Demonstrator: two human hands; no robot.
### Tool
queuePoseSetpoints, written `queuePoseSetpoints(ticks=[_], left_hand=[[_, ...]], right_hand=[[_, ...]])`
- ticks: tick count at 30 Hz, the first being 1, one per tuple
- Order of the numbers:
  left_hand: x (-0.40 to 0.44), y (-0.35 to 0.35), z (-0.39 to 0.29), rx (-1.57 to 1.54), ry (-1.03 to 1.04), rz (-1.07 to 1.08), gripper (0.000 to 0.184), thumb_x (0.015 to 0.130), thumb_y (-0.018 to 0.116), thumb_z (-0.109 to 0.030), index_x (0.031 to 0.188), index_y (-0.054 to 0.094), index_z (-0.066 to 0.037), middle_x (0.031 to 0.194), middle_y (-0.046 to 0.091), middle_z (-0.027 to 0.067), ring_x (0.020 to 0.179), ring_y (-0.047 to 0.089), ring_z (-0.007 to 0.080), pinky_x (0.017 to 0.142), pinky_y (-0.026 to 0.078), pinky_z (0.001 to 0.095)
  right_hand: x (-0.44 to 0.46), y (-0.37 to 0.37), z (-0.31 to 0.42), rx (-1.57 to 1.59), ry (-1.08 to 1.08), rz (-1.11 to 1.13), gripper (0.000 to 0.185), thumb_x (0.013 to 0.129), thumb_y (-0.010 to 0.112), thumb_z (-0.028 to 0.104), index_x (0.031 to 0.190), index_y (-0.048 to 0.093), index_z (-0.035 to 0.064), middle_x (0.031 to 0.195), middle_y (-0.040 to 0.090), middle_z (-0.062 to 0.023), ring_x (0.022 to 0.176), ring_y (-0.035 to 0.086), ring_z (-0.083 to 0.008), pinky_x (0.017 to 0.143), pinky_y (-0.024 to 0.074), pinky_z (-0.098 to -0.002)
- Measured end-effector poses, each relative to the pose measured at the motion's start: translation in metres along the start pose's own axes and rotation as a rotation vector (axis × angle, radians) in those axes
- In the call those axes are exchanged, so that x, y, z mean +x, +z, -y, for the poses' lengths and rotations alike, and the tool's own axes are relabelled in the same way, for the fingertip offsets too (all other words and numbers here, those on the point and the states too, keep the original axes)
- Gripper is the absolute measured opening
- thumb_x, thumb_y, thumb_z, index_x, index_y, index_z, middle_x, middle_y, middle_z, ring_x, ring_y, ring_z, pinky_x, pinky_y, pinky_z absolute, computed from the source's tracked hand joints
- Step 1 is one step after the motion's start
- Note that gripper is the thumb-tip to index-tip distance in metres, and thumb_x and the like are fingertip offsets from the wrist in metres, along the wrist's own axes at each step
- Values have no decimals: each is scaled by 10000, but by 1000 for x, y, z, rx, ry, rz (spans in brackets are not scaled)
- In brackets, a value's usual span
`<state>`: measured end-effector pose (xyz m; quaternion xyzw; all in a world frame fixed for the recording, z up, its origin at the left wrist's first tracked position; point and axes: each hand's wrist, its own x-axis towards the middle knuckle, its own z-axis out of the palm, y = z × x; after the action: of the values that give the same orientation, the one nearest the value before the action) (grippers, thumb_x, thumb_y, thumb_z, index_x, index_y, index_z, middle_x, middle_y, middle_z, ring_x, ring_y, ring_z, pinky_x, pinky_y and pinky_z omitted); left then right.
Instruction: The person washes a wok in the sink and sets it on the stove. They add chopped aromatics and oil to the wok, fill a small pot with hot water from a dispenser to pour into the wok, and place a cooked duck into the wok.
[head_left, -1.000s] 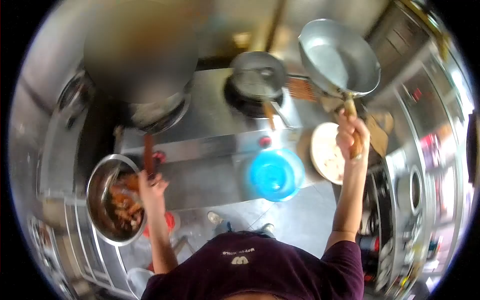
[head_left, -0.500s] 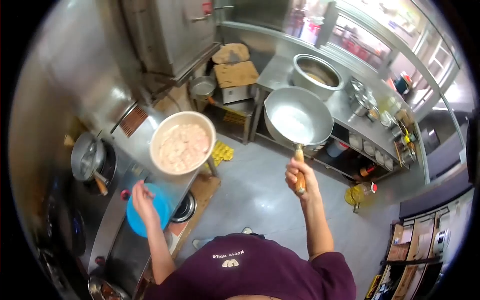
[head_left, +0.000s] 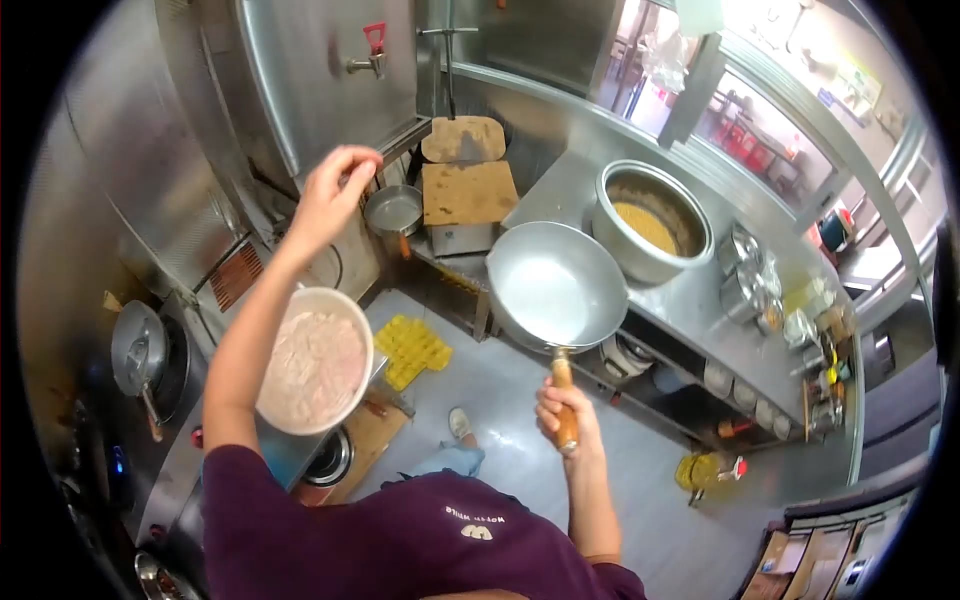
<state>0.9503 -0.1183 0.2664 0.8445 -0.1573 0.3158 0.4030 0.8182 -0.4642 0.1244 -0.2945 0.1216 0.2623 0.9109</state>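
My right hand (head_left: 572, 415) is wrapped round the wooden handle of a large grey metal saucepan (head_left: 555, 285). The inside of the pan shows bare metal, and it is held in the air in front of the steel counter. My left hand (head_left: 338, 192) is raised with the arm stretched forward, its fingers loosely bent and apart with nothing seen in them. Beyond that hand is a tap (head_left: 368, 65) with a red lever, on a steel cabinet. Below my left forearm, a cream basin (head_left: 366, 385) holds pale, wet pieces like raw meat; the forearm hides part of it.
A big pot (head_left: 607, 225) with yellowish grainy contents stands on the counter behind the pan. A smaller pan (head_left: 393, 210) sits beside a cardboard-topped box (head_left: 470, 195). A yellow mat (head_left: 410, 350) and an oil bottle (head_left: 705, 470) are on the floor. A burner flame (head_left: 118, 460) shows at left.
My left hand has risen forward from beside the blue lid-like disc towards the tap. My view has shifted forward, and the saucepan, still in my right hand, appears lower and further left.
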Motion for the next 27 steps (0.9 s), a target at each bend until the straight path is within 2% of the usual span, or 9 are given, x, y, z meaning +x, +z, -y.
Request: queuePoseSetpoints(ticks=[5, 7, 9, 13, 18, 22, 25, 26, 27], left_hand=[[170, 12, 90, 247, 181, -171, 304, 819, 519, -254, 1008, 542, -18, 913, 558, 132, 848, 554, 253, 751, 433, 333], [217, 7, 107, 617, 217, -225, 351, 833, 499, -255, 1087, 503, -14, 1032, 526, 153, 964, 502, 280, 831, 404, 355], [255, 4, 141, 868, 243, -304, 390, 821, 499, -290, 1108, 486, -26, 1063, 502, 177, 984, 471, 343, 832, 406, 406], [268, 15, 151, 999, 41, -140, 371, 814, 507, -306, 1073, 474, -42, 1036, 497, 150, 1022, 444, 347, 832, 424, 418], [263, 23, 151, 1017, 163, -331, 253, 816, 515, -267, 962, 540, -61, 916, 543, 104, 895, 490, 290, 726, 445, 383], [257, 33, 134, 934, 186, -475, 176, 800, 540, -233, 800, 587, -63, 713, 563, 68, 702, 516, 251, 641, 442, 344], [233, 42, 130, 988, 199, -406, 128, 771, 574, -202, 771, 585, -75, 716, 565, 55, 674, 533, 238, 612, 451, 321], [225, 50, 132, 985, 320, -494, 109, 750, 595, -194, 755, 583, -86, 703, 566, 35, 656, 538, 237, 611, 457, 313], [221, 54, 131, 952, 284, -581, 101, 735, 609, -191, 744, 583, -94, 698, 569, 14, 644, 542, 225, 622, 462, 310]], right_hand=[[97, 36, 48, -95, 159, 118, 204, 736, 545, 32, 894, 419, 58, 566, 395, -31, 396, 387, -146, 368, 306, -252], [133, 53, 62, -148, 213, 171, 195, 737, 542, 31, 892, 427, 57, 561, 392, -28, 388, 381, -139, 361, 304, -245], [163, 71, 71, -222, 246, 209, 175, 739, 539, 35, 885, 446, 58, 551, 383, -16, 374, 364, -119, 346, 298, -226], [233, 98, 88, -233, 407, 340, 156, 743, 541, 50, 879, 467, 63, 554, 391, -16, 371, 365, -122, 344, 289, -234], [314, 124, 101, -298, 562, 454, 147, 743, 544, 59, 874, 478, 59, 561, 407, -20, 378, 376, -132, 348, 296, -242], [357, 140, 113, -321, 671, 520, 144, 740, 537, 52, 871, 479, 63, 559, 409, -22, 381, 385, -134, 352, 308, -254], [370, 139, 118, -360, 724, 555, 158, 738, 540, 57, 877, 466, 65, 564, 415, -25, 386, 397, -141, 357, 315, -257], [373, 138, 119, -363, 735, 566, 178, 735, 545, 57, 886, 452, 63, 572, 421, -32, 392, 409, -149, 360, 321, -258], [374, 135, 120, -366, 749, 570, 198, 732, 550, 57, 895, 437, 61, 580, 427, -39, 399, 420, -156, 364, 326, -259]])
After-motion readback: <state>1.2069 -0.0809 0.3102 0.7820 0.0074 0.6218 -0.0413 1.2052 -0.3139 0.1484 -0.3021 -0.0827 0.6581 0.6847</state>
